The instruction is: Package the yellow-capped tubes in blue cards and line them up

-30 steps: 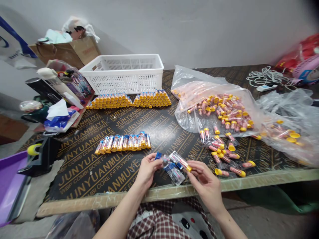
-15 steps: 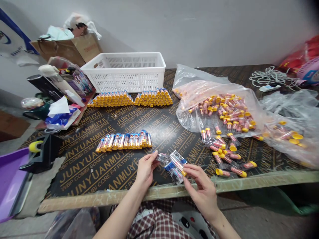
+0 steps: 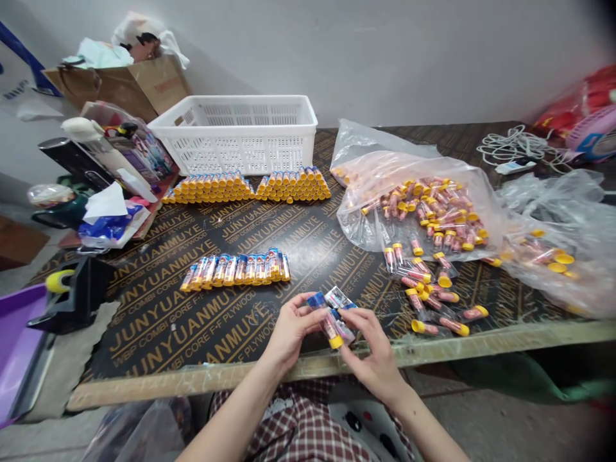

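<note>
A small clear tube (image 3: 330, 326) with a yellow cap and a blue wrapper at its upper end is tilted between my two hands near the table's front edge. My left hand (image 3: 293, 327) pinches it by the side. My right hand (image 3: 373, 350) has thumb and fingers closed at its yellow-cap end. Under and behind the tube lie flat blue-and-silver printed wrappers (image 3: 339, 297), partly covered by my fingers. To the left, a row of wrapped tubes (image 3: 238, 269) lies side by side on the table.
Stacked wrapped tubes (image 3: 293, 185) lie before a white basket (image 3: 240, 147). Unwrapped tubes (image 3: 433, 295) spill from a clear plastic bag (image 3: 356, 221) at right. A tape dispenser (image 3: 72, 295) and purple dustpan (image 3: 19, 359) are at left; a white cable (image 3: 522, 151) lies back right.
My hands have come together. The tube, earlier in my right hand alone, is now between both. The clear film my left hand held apart is no longer distinct.
</note>
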The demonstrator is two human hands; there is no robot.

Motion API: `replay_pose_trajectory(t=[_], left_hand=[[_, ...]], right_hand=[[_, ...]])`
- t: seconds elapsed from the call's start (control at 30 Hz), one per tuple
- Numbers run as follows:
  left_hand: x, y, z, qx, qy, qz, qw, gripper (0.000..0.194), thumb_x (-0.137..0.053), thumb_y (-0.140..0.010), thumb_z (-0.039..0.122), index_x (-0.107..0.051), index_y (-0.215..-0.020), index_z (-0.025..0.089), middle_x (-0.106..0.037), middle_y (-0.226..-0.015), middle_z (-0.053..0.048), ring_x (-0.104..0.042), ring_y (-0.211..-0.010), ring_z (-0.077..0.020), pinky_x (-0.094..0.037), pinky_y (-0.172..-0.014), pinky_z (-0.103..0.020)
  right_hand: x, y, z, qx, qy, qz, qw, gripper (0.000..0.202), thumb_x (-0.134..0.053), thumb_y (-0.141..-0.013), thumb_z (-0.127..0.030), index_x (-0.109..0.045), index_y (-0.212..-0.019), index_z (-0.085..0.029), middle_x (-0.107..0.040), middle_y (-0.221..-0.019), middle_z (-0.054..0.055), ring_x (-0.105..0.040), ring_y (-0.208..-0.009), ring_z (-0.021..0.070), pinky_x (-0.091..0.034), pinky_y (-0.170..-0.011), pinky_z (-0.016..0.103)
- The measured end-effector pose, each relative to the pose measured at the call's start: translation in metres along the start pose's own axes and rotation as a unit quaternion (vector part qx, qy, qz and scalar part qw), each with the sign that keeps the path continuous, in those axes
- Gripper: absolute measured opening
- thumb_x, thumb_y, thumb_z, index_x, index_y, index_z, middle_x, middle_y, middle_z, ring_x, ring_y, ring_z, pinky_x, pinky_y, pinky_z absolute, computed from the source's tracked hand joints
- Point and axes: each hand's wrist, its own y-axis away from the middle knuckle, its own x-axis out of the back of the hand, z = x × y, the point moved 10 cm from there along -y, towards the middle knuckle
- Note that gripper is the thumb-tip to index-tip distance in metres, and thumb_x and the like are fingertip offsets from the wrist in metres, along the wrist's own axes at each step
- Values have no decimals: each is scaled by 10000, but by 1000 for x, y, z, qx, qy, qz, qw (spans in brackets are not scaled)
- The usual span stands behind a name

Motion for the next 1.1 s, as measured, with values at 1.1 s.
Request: replay_pose_trajectory(t=[1.1], left_hand=[[-18,16,-17,60,-37,-54,996,401,-816,-545,370,-652,-768,79,-660,-659,-46,-593,-560,-111,-462,-556,-217]], right_hand=[[-20,-8,2,-15,-152,-58,987,803,-518,-625,-26,-308,-1363,-265,-460,-1331,77,-487,-1203,242,-424,-1031,392]])
